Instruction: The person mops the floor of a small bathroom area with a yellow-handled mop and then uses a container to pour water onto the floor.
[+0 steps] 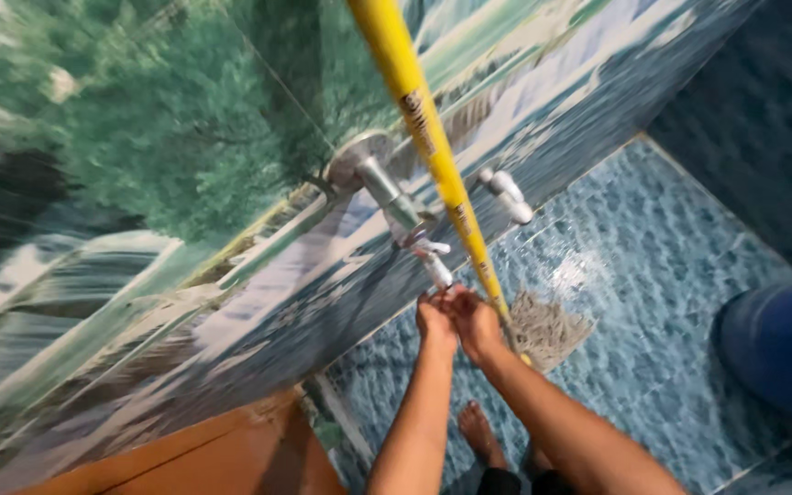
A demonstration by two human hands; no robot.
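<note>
- Nearest, 6 o'clock: person's bare foot point(478, 431) on the blue mottled floor tiles point(671, 275); dark shorts edge at the bottom, both forearms run up from there.
- L hand point(436, 323) & R hand point(475, 323) meet at frame centre, pressed together, fingers cupped up toward the spout. Not pinching anything I can make out; whether fingers are interlaced or just touching, can't tell (blur).
- Just at 12 o'clock of the hands: metal wall tap point(387, 197), spout w/ white tip point(436, 269) almost touching the fingertips. No clear water stream visible, so can't say if the tap runs.
- At 3 o'clock of R hand, touching or just beside it: mop head point(547, 325), pale stringy, lying on the floor. Its yellow handle point(428, 137) rises to 12 o'clock past the tap, leans free; neither hand grips it.
- Second white tap point(509, 194) at 1 o'clock of the hands, on same wall, untouched.
- Progress, as a judgement: looks like hand rinsing at the tap in hand, mid-step. Mop is set down, hands are at the spout; drying or picking the mop up not yet done.
- 7 o'clock: orange surface point(194, 454), maybe a door or threshold, unclear.
- 4 o'clock, far edge: blue rounded container point(781, 344), prob. a bucket or drum, well apart from hands.
- Farthest: wall tiles w/ printed tree-and-water scenery point(139, 137), filling the left half.
</note>
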